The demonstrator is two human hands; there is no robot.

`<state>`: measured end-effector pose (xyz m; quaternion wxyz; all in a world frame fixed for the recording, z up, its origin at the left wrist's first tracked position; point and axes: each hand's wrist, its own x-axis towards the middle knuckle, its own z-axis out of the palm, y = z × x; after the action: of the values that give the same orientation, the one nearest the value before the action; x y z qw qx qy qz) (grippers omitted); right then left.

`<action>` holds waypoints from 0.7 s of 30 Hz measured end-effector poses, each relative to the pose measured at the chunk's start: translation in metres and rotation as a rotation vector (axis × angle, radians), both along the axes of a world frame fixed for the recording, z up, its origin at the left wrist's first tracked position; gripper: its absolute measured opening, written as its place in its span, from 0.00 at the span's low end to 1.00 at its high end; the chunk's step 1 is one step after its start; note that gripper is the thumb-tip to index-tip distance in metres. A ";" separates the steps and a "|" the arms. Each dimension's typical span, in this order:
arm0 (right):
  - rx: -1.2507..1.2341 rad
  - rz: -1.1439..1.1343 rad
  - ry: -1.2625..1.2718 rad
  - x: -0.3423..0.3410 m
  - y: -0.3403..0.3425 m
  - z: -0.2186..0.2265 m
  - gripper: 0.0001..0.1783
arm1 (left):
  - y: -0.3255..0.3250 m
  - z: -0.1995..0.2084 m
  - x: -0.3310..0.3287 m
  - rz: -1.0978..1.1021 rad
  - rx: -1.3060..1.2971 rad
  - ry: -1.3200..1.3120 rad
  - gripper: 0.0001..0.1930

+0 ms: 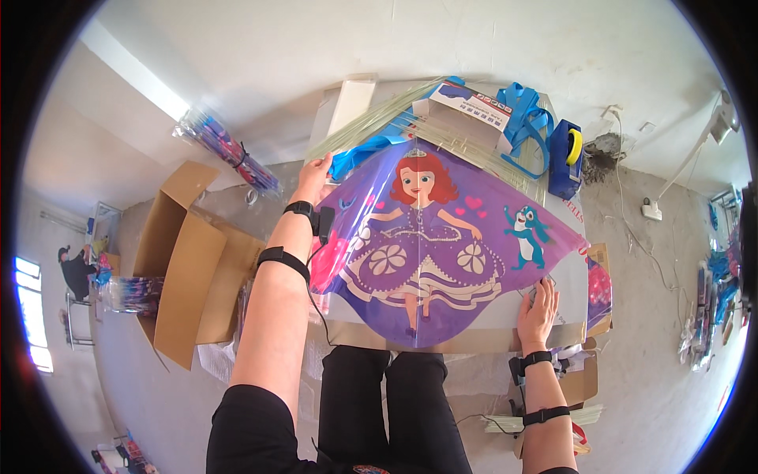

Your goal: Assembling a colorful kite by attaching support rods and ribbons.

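Observation:
A purple kite sheet [489, 205], printed with a red-haired princess in a wide gown and a blue rabbit, lies spread before me on the table. Its left side is pink and bends upward a little. At its upper left edge my left hand [314, 175] has its fingers closed at the end of a glossy blue strip [367, 152]. Flat by the lower right edge rests my right hand [538, 314], fingers stretched out; a small greyish thing under the fingertips is too hidden to name.
Behind the kite lie thin pale rods [379, 114], an opened white box [466, 118], blue ribbon loops [527, 118] and a blue tape dispenser [565, 162] with yellow tape. Left stands an open cardboard box [189, 276] near a wrapped bundle [229, 150]. A person [76, 272] sits far left.

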<state>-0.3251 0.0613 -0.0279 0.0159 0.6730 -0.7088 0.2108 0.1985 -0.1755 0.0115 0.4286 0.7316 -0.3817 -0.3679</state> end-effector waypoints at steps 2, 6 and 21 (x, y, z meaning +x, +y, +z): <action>0.007 0.014 0.001 0.000 0.000 0.001 0.20 | 0.001 0.000 -0.001 0.010 -0.001 -0.004 0.23; 0.012 -0.007 0.003 0.001 -0.001 0.002 0.20 | 0.003 0.000 0.000 -0.007 0.029 0.023 0.22; -0.063 -0.020 -0.099 -0.004 0.001 -0.003 0.24 | 0.105 0.194 -0.015 -0.076 -0.422 -0.052 0.18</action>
<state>-0.3288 0.0627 -0.0306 0.0039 0.6539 -0.7083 0.2660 0.1840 -0.0701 0.2051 0.5481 0.6200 -0.4887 -0.2765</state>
